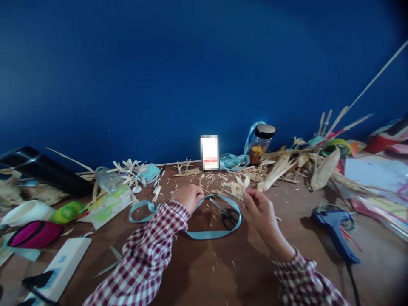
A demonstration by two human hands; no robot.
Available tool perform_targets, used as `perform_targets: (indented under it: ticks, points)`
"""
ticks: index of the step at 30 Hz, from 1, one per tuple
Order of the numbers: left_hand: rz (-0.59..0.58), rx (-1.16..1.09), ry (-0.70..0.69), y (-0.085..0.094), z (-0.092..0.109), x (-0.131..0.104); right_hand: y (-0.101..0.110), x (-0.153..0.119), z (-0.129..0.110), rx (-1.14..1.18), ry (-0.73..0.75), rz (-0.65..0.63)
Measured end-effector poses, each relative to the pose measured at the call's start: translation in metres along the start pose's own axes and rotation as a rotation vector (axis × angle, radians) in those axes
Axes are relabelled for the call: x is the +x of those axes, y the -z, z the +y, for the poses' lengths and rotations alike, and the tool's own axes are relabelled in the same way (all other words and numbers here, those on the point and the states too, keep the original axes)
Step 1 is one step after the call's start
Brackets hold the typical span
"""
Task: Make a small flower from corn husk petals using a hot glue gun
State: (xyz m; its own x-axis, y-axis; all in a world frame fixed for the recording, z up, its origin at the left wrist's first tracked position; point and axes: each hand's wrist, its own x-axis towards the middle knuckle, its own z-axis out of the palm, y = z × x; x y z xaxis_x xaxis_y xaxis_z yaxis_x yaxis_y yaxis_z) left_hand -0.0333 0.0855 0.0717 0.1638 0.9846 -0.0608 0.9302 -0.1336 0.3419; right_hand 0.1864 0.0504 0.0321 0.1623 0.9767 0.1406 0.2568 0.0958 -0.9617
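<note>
My left hand (188,197) is closed on a light blue ribbon (210,234), which loops across the brown table between my hands. Right of it, my right hand (259,205) has its fingers pinched beside a pale husk flower (239,185); whether it grips a petal or something else is too small to tell. Dark-handled scissors (230,217) lie inside the ribbon loop. Another curl of the ribbon rests left of my left wrist.
A blue glue gun (336,229) lies at the right. Dry husks (280,168) and a jar (260,144) stand along the blue wall. On the left are a power strip (63,265), open scissor blades (111,262) and a black cylinder (47,172).
</note>
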Motion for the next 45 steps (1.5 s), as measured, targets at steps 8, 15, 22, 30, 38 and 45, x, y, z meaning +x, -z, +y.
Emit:
perform_targets:
  ticks: [8,15,22,30,38,45]
  points:
    - [-0.073,0.191,0.082,0.009,-0.04,-0.042,-0.003,-0.005,0.002,-0.05,0.043,-0.049]
    - [-0.086,0.244,0.31,-0.014,-0.033,-0.089,-0.008,-0.008,0.003,-0.1,0.042,-0.086]
    - [0.056,-0.427,0.244,-0.038,-0.034,-0.09,-0.013,-0.013,0.003,-0.094,0.042,-0.124]
    - [0.096,-1.43,0.526,-0.055,-0.002,-0.064,-0.023,-0.026,-0.007,0.05,-0.033,-0.162]
    - [0.2,-1.222,0.398,-0.069,0.028,-0.038,-0.025,-0.026,-0.004,0.108,-0.072,-0.116]
    - [0.179,-1.381,0.364,-0.096,0.019,-0.035,-0.023,-0.028,-0.002,-0.049,0.036,-0.09]
